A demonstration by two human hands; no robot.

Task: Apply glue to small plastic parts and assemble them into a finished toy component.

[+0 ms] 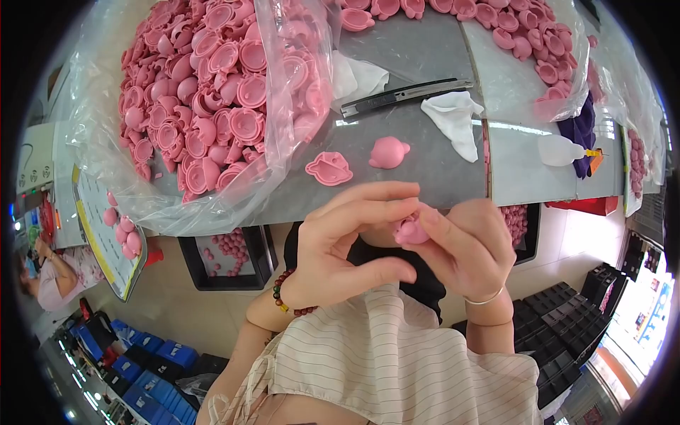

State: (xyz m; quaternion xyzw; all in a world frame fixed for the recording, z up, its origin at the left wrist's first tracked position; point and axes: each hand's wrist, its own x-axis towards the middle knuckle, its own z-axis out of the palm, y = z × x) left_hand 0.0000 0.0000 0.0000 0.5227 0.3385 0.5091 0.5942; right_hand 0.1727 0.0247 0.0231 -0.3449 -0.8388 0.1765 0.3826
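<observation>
My right hand (471,244) pinches a small pink plastic shell piece (409,232) between thumb and fingers, just off the table's front edge. Beside it, my left hand (333,244) is curved open, thumb well apart from the fingers. Its fingertips reach over to the piece and the right thumb; whether they touch the piece I cannot tell. On the grey table (435,177) beyond lie two more pink pieces: a shell (329,168) with its hollow side up and a rounded one (389,152) with its dome up.
A clear plastic bag (290,152) heaped with pink shells (205,92) fills the left. More pink shells (524,35) lie far right. A long dark narrow tool (404,98), white cloths (453,120) and a white squeeze bottle (559,150) rest behind my hands. Below stands a black tray (227,285).
</observation>
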